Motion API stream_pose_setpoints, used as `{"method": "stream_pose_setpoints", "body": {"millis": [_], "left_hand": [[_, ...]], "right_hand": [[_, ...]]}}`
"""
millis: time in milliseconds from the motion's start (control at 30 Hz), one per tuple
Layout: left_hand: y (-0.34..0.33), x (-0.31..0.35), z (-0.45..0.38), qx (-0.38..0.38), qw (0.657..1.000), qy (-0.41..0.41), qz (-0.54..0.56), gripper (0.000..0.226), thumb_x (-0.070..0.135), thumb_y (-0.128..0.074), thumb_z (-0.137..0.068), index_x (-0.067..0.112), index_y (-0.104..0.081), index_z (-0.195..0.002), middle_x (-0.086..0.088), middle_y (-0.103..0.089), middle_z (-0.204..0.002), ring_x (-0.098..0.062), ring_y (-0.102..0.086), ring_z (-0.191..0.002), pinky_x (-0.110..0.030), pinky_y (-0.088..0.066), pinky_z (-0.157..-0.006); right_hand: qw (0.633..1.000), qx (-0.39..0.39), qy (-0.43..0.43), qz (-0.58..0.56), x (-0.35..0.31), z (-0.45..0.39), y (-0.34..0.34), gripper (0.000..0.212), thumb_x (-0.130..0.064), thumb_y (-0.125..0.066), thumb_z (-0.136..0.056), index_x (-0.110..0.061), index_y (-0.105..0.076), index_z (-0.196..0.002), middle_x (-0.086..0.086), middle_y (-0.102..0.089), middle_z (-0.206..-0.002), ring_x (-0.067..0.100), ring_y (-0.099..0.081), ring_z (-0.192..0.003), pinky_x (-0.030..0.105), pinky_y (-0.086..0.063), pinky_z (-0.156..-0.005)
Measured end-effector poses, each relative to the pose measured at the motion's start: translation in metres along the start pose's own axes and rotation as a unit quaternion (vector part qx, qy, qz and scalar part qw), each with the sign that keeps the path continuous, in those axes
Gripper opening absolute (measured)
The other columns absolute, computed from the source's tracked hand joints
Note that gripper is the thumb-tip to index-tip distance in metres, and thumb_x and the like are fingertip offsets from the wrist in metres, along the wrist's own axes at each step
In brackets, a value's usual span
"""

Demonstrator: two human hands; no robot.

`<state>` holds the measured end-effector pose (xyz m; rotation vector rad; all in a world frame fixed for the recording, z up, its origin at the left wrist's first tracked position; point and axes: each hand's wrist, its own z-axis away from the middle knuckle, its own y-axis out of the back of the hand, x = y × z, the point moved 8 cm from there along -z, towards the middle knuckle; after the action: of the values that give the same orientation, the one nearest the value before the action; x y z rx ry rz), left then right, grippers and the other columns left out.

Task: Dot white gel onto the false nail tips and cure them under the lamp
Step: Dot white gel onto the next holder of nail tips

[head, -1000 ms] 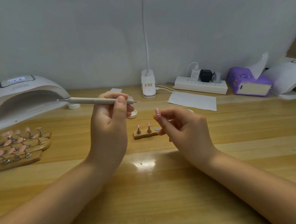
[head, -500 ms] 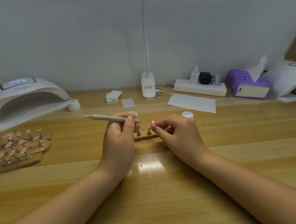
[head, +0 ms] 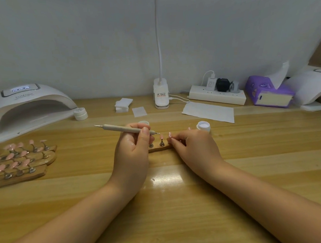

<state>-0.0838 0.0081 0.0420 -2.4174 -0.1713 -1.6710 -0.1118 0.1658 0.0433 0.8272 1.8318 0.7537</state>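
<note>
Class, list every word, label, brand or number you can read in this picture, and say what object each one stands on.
"SUN": on the top of the white nail lamp; the characters after it are blurred.
Lit display on that lamp: glowing, too blurred to read.
Sticker on the desk lamp base: print too small to read.
Charger in the power strip: marks too small.
Purple tissue box: pictures only, nothing legible.

Glossy wooden table (head: 180,214), seemingly varnished

VIEW: head, single wide-angle | POSITION: above the near edge of the wooden table (head: 181,223) | FACING: forward and down toward the wall (head: 94,40) | RANGE: close, forearms filling the lower frame | OVERLAP: none, one view.
</note>
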Motion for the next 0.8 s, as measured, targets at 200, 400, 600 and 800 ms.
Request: {"method": "stream_pose_setpoints", "body": {"millis": [200,400,600,800], "left_hand": [[0.000,0.000,0.000,0.001,1.000,-0.001,0.003,0.014,0.014,-0.048,-0.099,0.021,-0.057,-0.092,0.008,-0.062,-0.080,-0.001,-0.062,-0.076,-0.024,-0.053,-0.075],[-0.002,0.000,0.000,-0.016,1.000,-0.003,-0.006,0.012,0.016,-0.048,-0.099,0.021,-0.057,-0.093,0.006,-0.064,-0.083,-0.006,-0.062,-0.080,-0.030,-0.052,-0.081],[-0.005,0.002,0.001,-0.035,0.999,-0.008,0.000,0.012,0.016,-0.048,-0.099,0.020,-0.058,-0.093,0.007,-0.065,-0.081,-0.009,-0.063,-0.082,-0.026,-0.051,-0.079],[-0.008,0.000,0.002,-0.054,0.998,-0.005,0.017,0.014,0.016,-0.050,-0.098,0.022,-0.059,-0.091,0.007,-0.064,-0.078,-0.011,-0.062,-0.081,-0.039,-0.053,-0.087]], "right_hand": [[0.996,0.009,0.003,0.089,-0.006,0.004,0.002,0.029,-0.041,-0.054,-0.094,-0.021,-0.074,-0.089,0.001,-0.071,-0.081,0.021,-0.063,-0.081,0.034,-0.052,-0.066],[0.994,-0.007,0.000,0.107,-0.006,0.003,0.001,0.030,-0.041,-0.051,-0.095,-0.021,-0.072,-0.085,0.000,-0.068,-0.080,0.020,-0.061,-0.078,0.034,-0.051,-0.065],[0.991,-0.003,0.011,0.133,-0.006,0.002,0.002,0.033,-0.041,-0.047,-0.097,-0.022,-0.072,-0.089,-0.001,-0.068,-0.082,0.018,-0.061,-0.079,0.032,-0.051,-0.063],[0.992,0.074,0.048,0.094,-0.015,0.010,0.011,0.028,-0.036,-0.056,-0.092,-0.019,-0.072,-0.076,-0.001,-0.069,-0.070,0.020,-0.062,-0.070,0.029,-0.048,-0.075]]}}
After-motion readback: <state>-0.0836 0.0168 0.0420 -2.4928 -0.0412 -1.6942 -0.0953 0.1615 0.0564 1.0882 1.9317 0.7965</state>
